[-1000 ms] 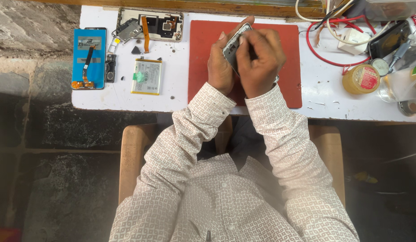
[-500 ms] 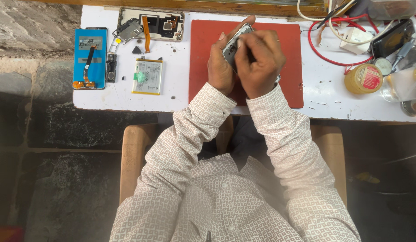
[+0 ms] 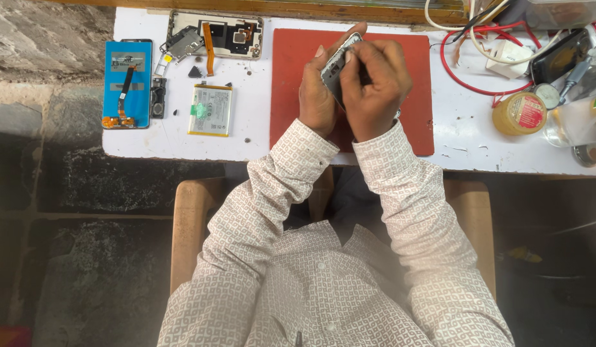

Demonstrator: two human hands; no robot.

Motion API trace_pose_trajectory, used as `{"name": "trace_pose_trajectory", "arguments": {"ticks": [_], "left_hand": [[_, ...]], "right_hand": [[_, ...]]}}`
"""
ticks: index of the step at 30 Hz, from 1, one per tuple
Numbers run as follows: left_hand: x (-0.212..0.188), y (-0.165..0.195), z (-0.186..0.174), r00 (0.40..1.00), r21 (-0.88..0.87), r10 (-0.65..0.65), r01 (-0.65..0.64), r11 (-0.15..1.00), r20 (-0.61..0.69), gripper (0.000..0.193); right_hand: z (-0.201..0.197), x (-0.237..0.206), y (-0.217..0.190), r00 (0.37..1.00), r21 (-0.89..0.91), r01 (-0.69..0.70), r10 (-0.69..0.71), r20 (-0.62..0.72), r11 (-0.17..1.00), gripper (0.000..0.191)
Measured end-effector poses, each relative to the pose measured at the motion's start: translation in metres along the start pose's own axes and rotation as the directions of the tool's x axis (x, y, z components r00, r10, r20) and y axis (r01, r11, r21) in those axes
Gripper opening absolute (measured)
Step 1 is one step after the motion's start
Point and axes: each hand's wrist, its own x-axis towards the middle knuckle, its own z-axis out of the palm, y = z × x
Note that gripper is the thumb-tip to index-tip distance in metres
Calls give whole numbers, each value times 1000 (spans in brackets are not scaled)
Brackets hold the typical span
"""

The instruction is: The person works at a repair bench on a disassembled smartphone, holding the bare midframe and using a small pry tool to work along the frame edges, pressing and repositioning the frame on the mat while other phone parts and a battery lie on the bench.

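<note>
Head view, read left to right. At the far left of the desk (image 3: 246, 138) we see a blue panel (image 3: 127, 83) with a ribbon cable lying along it, its long axis running 12 to 6 o'clock. Just to its right lies a small dark part (image 3: 158, 106), then a flat battery (image 3: 210, 110), apart from both. Above the battery, at about 12 o'clock from it, an opened back shell (image 3: 216, 33) lies with its long axis from 9 to 3 o'clock.

At centre lies a red mat (image 3: 419, 96), and over it we find both hands raised. The left hand (image 3: 316, 96) is curled about the lower left edge of a phone frame (image 3: 336, 65), thumb side up, fingers closed behind it. The frame is held off the mat, tilted on edge, its long axis running from about 7 to 1 o'clock. The right hand (image 3: 374, 83) lies at 3 o'clock from the frame and touches it, fingers bent and pinched against its inner face; whether they pinch a small tool or part we cannot tell. Both hands are at the frame, the right covering more of it.

At the right we see a red wire loop (image 3: 458, 74), a small yellow jar (image 3: 517, 113) and a clear glass vessel (image 3: 571, 125) at the desk edge.
</note>
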Motion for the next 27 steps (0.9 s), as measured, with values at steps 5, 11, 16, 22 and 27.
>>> {"name": "trace_pose_trajectory", "arguments": {"ticks": [5, 11, 16, 22, 27], "left_hand": [[3, -2, -2, 1000, 3, -10, 10, 1000, -12, 62], [4, -1, -3, 1000, 139, 29, -28, 990, -4, 63], [4, -2, -2, 1000, 28, -3, 3, 1000, 4, 64], [4, 0, -1, 1000, 66, 0, 0, 998, 9, 63], [4, 3, 1, 1000, 66, 10, -10, 998, 4, 63]], "right_hand": [[0, 1, -1, 987, -34, 159, -158, 22, 987, 10], [-2, 1, -3, 1000, 23, 4, -4, 11, 1000, 9], [-2, 2, -4, 999, -33, 39, -38, 9, 999, 9], [-1, 2, -4, 993, -20, 113, -113, 23, 993, 9], [-1, 3, -3, 1000, 12, -17, 17, -7, 1000, 9]]}}
